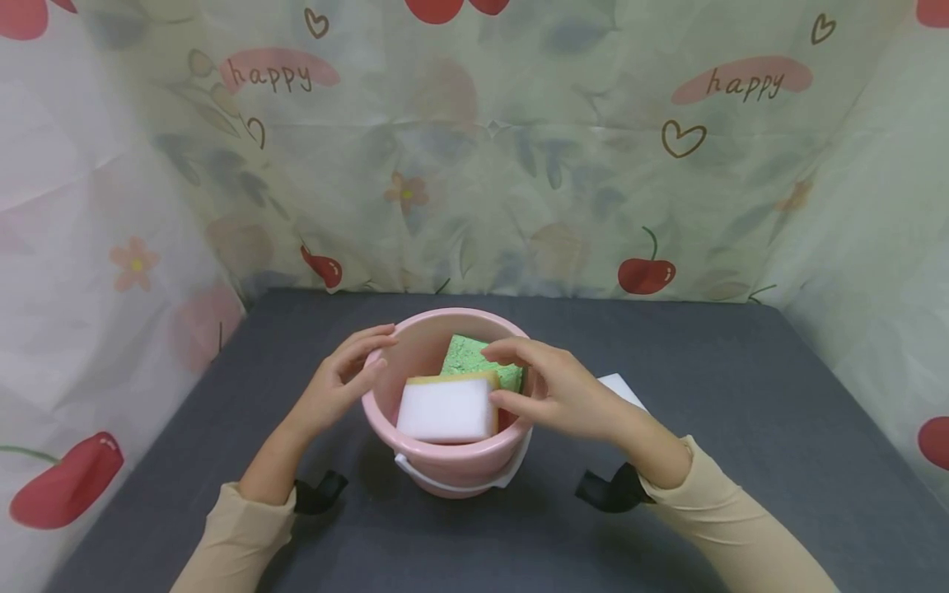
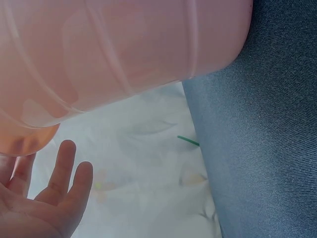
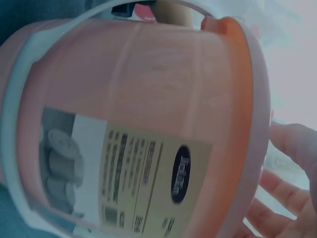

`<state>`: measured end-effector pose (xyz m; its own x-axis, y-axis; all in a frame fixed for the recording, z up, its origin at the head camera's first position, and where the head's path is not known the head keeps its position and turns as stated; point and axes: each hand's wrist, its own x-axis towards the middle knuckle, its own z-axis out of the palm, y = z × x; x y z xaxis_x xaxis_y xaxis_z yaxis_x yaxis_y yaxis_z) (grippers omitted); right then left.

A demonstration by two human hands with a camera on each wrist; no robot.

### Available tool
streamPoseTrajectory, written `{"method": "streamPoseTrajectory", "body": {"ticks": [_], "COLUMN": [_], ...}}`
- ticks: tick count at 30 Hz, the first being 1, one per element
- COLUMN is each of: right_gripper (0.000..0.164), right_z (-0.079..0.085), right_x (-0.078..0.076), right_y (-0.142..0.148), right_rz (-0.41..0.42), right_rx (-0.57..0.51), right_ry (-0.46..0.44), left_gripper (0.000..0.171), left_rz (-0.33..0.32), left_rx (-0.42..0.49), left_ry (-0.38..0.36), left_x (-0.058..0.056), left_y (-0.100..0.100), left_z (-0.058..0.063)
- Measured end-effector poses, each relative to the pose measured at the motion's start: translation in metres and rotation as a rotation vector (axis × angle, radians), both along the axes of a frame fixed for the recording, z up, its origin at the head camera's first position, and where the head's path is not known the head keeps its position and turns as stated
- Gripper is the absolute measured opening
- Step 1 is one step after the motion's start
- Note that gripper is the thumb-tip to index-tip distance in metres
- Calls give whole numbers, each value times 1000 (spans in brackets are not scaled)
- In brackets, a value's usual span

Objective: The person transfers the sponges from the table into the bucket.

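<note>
A pink bucket (image 1: 452, 452) with a white handle (image 1: 455, 487) stands on the dark table. Inside it, a white sponge with a yellow layer (image 1: 445, 409) leans in front of a speckled green sponge (image 1: 467, 354). My left hand (image 1: 337, 383) is at the bucket's left rim, fingers loosely bent; the left wrist view shows fingertips (image 2: 67, 148) just outside the rim. My right hand (image 1: 567, 387) reaches over the right rim, its fingers above the green sponge and its thumb by the white sponge's right edge. Thumb and fingers are spread apart around the rim in the right wrist view.
A white flat-topped piece (image 1: 621, 387) lies on the table (image 1: 712, 395), partly hidden behind my right forearm. Black wrist mounts (image 1: 319, 492) sit under both wrists. A printed curtain (image 1: 504, 206) closes off the back and sides. The bucket's label (image 3: 148, 173) shows in the right wrist view.
</note>
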<state>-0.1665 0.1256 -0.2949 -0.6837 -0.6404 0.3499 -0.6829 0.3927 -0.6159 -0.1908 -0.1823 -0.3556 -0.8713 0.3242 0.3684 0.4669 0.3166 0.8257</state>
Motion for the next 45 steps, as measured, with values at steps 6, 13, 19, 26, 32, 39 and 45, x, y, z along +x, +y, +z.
{"method": "streamPoseTrajectory", "body": {"ticks": [6, 13, 19, 26, 32, 39, 45], "right_gripper": [41, 41, 43, 43, 42, 45, 53], "right_z": [-3, -6, -13, -31, -50, -66, -78], "right_x": [-3, -7, -13, -22, -28, -30, -34], "right_y": [15, 37, 55, 77, 95, 111, 123], "right_rz": [-67, -219, -304, -374, -416, -473, -491], "right_rx": [-30, -67, -49, 10, 38, 92, 158], "right_ry": [93, 116, 113, 49, -3, -85, -155], "left_gripper": [34, 34, 35, 35, 35, 35, 35], "left_rz": [-2, -11, -16, -18, -16, -10, -12], "left_rx": [2, 21, 27, 25, 19, 18, 19], "left_ry": [-9, -2, 2, -1, -8, -12, -4], "left_x": [0, 0, 0, -1, -1, -1, -1], "left_y": [0, -1, -2, -2, -1, -1, -1], "left_z": [0, -1, -2, -3, -2, -1, -2]}}
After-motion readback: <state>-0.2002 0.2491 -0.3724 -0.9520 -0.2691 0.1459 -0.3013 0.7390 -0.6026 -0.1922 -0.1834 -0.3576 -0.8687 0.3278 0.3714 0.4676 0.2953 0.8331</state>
